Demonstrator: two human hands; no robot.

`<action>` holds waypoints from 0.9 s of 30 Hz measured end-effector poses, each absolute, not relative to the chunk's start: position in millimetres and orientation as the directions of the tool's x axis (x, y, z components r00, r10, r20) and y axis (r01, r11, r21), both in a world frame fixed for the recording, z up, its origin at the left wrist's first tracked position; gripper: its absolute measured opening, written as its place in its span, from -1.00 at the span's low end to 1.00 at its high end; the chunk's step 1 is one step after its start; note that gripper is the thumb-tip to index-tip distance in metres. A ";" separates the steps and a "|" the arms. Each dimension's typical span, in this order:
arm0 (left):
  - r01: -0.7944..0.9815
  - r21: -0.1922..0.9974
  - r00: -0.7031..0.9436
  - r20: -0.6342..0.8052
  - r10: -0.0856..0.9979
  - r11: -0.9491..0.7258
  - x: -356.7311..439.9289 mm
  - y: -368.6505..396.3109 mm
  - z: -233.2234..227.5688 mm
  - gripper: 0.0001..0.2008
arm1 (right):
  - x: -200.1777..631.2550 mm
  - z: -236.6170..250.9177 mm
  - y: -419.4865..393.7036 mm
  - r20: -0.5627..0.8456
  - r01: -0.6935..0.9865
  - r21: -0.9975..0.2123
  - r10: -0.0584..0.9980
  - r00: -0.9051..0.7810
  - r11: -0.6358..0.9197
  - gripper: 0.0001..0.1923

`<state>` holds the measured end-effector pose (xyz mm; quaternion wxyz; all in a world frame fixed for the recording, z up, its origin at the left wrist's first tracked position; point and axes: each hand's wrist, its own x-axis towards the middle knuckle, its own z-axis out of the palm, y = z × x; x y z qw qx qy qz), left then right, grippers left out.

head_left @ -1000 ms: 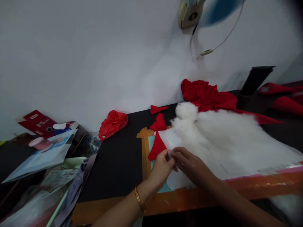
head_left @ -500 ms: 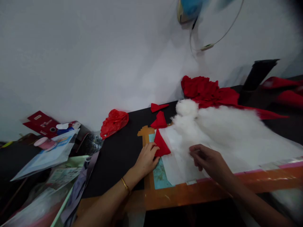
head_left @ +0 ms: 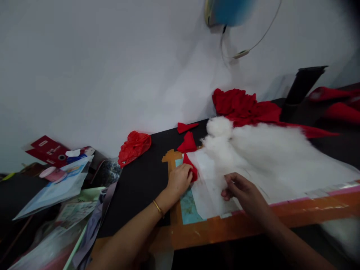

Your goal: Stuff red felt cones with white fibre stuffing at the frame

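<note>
Under the left hand (head_left: pixel 179 179) lies a red fabric piece (head_left: pixel 190 167).

a crumpled red plastic bag (head_left: pixel 134 147) lies on the black worktop (head_left: pixel 140 187) close to the white wall (head_left: pixel 98 75). behind it, toward the wall, sit two small folded red fabric pieces (head_left: pixel 186 127), one nearer the wall than the other. a heap of red cloth (head_left: pixel 244 107) is bunched further right, beside a dark upright object (head_left: pixel 302 88) whose kind cannot be told. orange tape (head_left: pixel 281 217) runs along the worktop's front edge. at far left, a red card pack (head_left: pixel 46 150), a pink roll (head_left: pixel 50 173) and loose printed sheets (head_left: pixel 56 187) are piled together. a blurred fan (head_left: pixel 230 13) hangs above.
</note>
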<state>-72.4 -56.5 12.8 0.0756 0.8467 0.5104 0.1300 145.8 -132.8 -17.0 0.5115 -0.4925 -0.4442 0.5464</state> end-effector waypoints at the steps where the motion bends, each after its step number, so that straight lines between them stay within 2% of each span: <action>1: 0.850 0.269 0.434 0.133 0.891 -0.454 -71.1 -53.6 18.4 -0.79 | 142.9 -14.7 -133.4 -0.106 -0.137 -0.985 0.994 0.022 -0.102 -0.56; 3: 0.861 0.274 0.415 0.112 0.903 -0.429 -67.0 -48.7 30.6 -0.78 | 134.8 -9.4 -135.9 -0.158 -0.205 -0.967 0.987 0.028 -0.149 -0.51; 6: 0.870 0.264 0.412 0.076 0.908 -0.417 -57.1 -43.3 47.3 -0.79 | 118.0 -1.2 -143.4 -0.254 -0.368 -0.893 0.965 -0.059 -0.257 -0.44; 8: 0.865 0.260 0.434 0.045 0.900 -0.430 -49.8 -41.1 54.7 -0.81 | 106.9 1.4 -147.5 -0.265 -0.453 -0.843 0.957 -0.119 -0.290 -0.44; 10: 0.855 0.262 0.458 0.018 0.889 -0.447 -43.5 -40.1 59.2 -0.83 | 99.0 -1.7 -146.7 -0.218 -0.445 -0.858 0.966 -0.139 -0.257 -0.49; 13: 0.848 0.268 0.474 -0.001 0.881 -0.456 -38.7 -40.8 62.8 -0.84 | 96.8 -18.9 -134.8 -0.053 -0.204 -0.977 0.997 -0.050 -0.062 -0.57; 16: 0.857 0.270 0.455 0.000 0.891 -0.438 -38.7 -43.1 64.1 -0.84 | 104.5 -39.7 -120.4 0.113 0.114 -0.987 0.993 0.024 0.109 -0.65; 18: 0.863 0.273 0.441 0.004 0.898 -0.425 -38.9 -45.8 62.4 -0.83 | 110.3 -46.3 -115.9 0.163 0.228 -0.961 0.987 0.006 0.157 -0.69; 21: 0.864 0.279 0.434 0.007 0.901 -0.419 -35.4 -53.3 55.0 -0.82 | 111.9 -40.2 -117.0 0.193 0.291 -0.938 0.981 -0.011 0.188 -0.72; 23: 0.864 0.281 0.429 0.021 0.903 -0.417 -30.5 -60.8 48.3 -0.81 | 106.1 -30.2 -119.7 0.133 0.204 -0.969 0.990 -0.041 0.139 -0.76; 25: 0.854 0.285 0.435 0.064 0.898 -0.434 -25.5 -69.4 42.7 -0.79 | 96.5 -21.5 -121.9 0.017 -0.030 -0.999 0.997 -0.077 0.015 -0.78; 27: 0.820 0.302 0.469 0.131 0.874 -0.485 -22.2 -77.9 40.0 -0.78 | 87.0 -17.5 -123.2 -0.079 -0.312 -0.945 0.994 -0.072 -0.098 -0.77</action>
